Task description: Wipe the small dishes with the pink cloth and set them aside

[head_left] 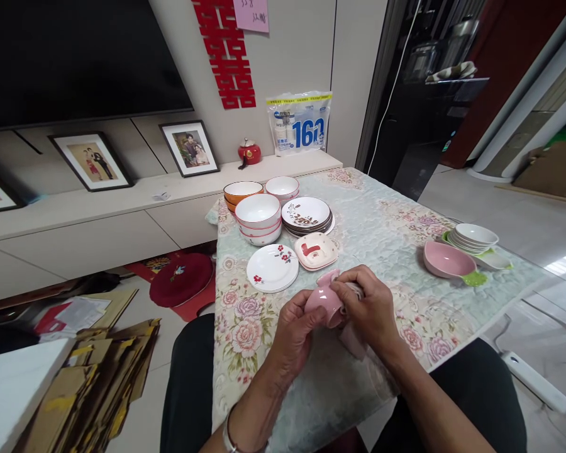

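Observation:
A small glossy pink dish [324,301] is tilted up above the near part of the table. My left hand [295,330] grips its lower left side, thumb on the pink surface. My right hand [368,308] is closed around a bunched pale cloth [355,340], pressed to the dish's right edge. The cloth's end hangs below the fingers. Just beyond my hands are square cream dishes [316,250] with a red figure and round white plates [272,268] with red flowers.
Stacked white bowls [258,214], orange bowls [243,189] and brown-flowered plates [306,214] stand at the table's far left. On the right are a pink dish [448,260] with a green handle and small white bowls [475,235]. Flattened cardboard [75,390] lies left on the floor.

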A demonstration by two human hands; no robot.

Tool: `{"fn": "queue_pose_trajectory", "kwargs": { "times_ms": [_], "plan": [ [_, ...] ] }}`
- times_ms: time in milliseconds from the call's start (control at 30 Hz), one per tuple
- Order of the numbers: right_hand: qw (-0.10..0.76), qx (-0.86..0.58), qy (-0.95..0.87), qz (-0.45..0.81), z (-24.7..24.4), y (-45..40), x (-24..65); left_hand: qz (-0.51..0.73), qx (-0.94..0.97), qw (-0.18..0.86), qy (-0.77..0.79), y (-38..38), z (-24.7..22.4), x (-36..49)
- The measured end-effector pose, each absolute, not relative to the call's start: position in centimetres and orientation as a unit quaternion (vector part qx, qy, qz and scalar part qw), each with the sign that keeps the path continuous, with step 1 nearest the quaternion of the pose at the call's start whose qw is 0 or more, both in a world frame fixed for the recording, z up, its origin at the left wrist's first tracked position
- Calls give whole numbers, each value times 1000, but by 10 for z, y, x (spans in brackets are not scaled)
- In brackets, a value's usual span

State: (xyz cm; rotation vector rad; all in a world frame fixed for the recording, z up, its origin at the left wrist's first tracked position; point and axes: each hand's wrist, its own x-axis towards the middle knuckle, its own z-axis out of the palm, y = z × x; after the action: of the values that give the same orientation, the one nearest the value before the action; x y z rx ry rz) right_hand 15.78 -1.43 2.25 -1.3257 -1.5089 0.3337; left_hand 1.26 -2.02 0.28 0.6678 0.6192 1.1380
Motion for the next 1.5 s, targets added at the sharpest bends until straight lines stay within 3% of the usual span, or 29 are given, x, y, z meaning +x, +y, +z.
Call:
{"fn": "queue_pose_trajectory", "kwargs": {
  "times_ms": [200, 467, 733, 900, 1133, 1300, 1500],
  "plan": [
    [490, -462, -733, 95, 31, -21, 153, 508, 313, 759, 260, -22, 6, 14],
    [522, -585, -603, 147, 12, -2, 174, 519, 295, 745, 299, -19, 1, 11],
    [476, -448, -754, 60, 31, -23, 153, 518, 299, 757, 264, -21, 3, 13],
    [539, -510, -655, 139, 17, -7, 168, 532, 283, 748, 279, -20, 2, 12],
    [536, -550, -564, 304, 4, 3, 175, 541, 267, 752, 268, -16, -2, 11],
    [554, -555, -566, 254, 4, 2, 170, 517, 305, 748, 282, -20, -2, 13],
    [548, -511, -659, 75, 13, -12, 154, 544, 316, 725, 281, -20, 3, 15]
  ]
}}
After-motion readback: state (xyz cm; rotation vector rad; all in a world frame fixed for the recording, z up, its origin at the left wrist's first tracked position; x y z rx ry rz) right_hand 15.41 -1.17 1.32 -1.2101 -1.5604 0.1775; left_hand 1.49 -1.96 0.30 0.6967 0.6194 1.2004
